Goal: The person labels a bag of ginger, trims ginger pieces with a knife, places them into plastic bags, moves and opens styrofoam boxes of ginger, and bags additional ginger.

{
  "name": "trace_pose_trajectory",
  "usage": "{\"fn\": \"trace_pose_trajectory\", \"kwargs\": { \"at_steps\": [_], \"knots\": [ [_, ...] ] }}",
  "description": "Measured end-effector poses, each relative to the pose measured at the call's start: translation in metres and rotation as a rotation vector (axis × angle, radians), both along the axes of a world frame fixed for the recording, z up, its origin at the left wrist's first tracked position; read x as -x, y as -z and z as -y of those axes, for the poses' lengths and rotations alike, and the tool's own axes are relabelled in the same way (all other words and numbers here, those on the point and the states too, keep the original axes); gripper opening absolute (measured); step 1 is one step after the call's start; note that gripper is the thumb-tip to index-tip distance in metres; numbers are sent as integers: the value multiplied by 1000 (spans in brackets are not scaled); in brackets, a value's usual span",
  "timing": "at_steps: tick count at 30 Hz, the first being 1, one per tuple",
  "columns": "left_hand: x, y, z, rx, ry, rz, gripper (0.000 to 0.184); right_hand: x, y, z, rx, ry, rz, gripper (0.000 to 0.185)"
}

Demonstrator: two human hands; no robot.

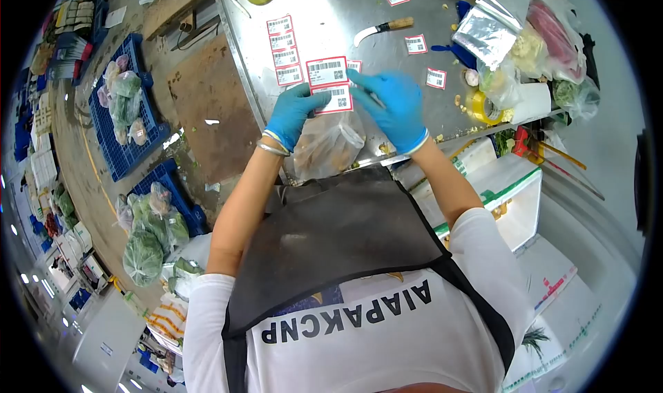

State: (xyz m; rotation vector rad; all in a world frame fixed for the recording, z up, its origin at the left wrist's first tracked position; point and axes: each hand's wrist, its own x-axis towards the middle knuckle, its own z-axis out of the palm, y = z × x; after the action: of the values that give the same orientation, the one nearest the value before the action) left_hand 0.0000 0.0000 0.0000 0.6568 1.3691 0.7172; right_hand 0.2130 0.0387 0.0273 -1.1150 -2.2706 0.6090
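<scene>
"Nearest?"
"Bag [326,146], on table [331,23]."
"Left hand [293,111]?"
"Pinching labels [328,83], at bag's far end."
"Right hand [396,108]?"
"Beyond bag, right side, fingers at labels; blurred, pinching or not, can't tell."
"Farther?"
"Strip [282,42] beyond bag, to its left; knife [383,27] farthest, beyond bag, rightward."

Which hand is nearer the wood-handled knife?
Right. The right hand is on the body side of the knife, not touching it; the left hand is farther off, down and to the left in the head view.
</scene>
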Motion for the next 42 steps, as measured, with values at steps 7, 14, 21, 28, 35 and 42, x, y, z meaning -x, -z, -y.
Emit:
{"fn": "trace_pose_trajectory", "kwargs": {
  "at_steps": [7, 14, 21, 28, 35, 42],
  "knots": [
    [12, 2, 37, 0, -133, 229, 20, 37, -8, 3, -128, -144, -52, 35],
    [28, 9, 70, 81, -420, 585, 29, 57, -2, 37, 535, -9, -386, 44],
    [36, 0, 80, 42, -466, 652, 41, 70, -1, 43, 841, -144, -369, 38],
    [45, 7, 91, 46, -500, 716, 42, 72, 2, 51, 841, -152, -392, 23],
    [57, 33, 99, 232, -712, 730, 34, 86, 18, 65, 464, -216, -534, 11],
    [133, 76, 139, 274, -972, 521, 34, 83, 46, 65, 643, -177, -211, 10]
  ]
}}
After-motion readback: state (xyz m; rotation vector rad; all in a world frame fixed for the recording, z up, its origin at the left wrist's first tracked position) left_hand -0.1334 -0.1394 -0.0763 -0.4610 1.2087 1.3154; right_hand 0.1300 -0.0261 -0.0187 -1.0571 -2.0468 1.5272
